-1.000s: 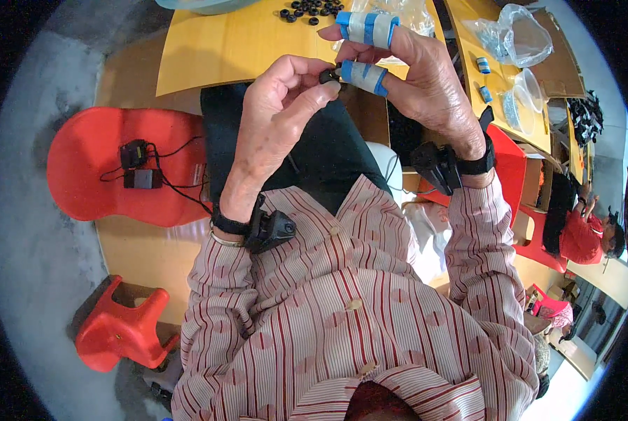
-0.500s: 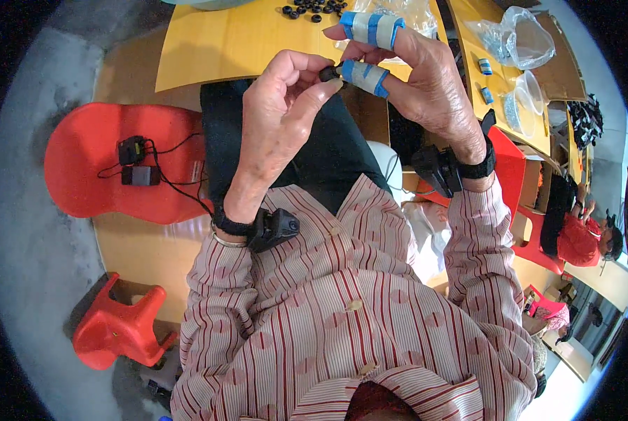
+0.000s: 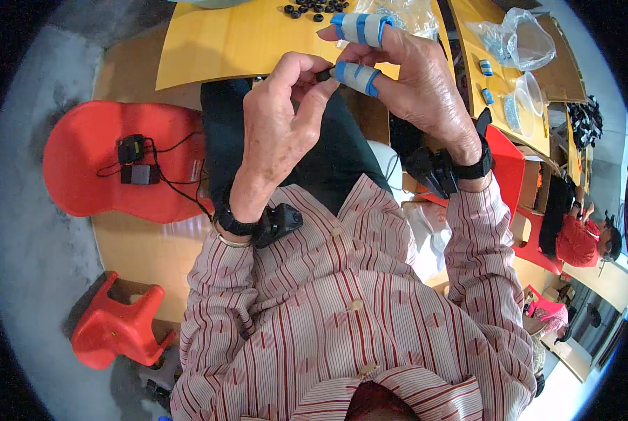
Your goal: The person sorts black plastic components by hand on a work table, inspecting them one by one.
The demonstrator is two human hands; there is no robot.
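— Head view: where's the small black ring (image 3: 323, 73)?
— Pinched between both hands, left hand (image 3: 280, 126) and taped right hand (image 3: 408, 88), held above the bench (image 3: 223, 42)
— Handling?
— Looks light, stiff, slippery; I'd grip its rim

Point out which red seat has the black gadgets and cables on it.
The big red chair at left, beside the left hand's forearm, carries them; the small red stool lower down carries nothing visible.

small black ring (image 3: 323, 73), pinched between fingertips
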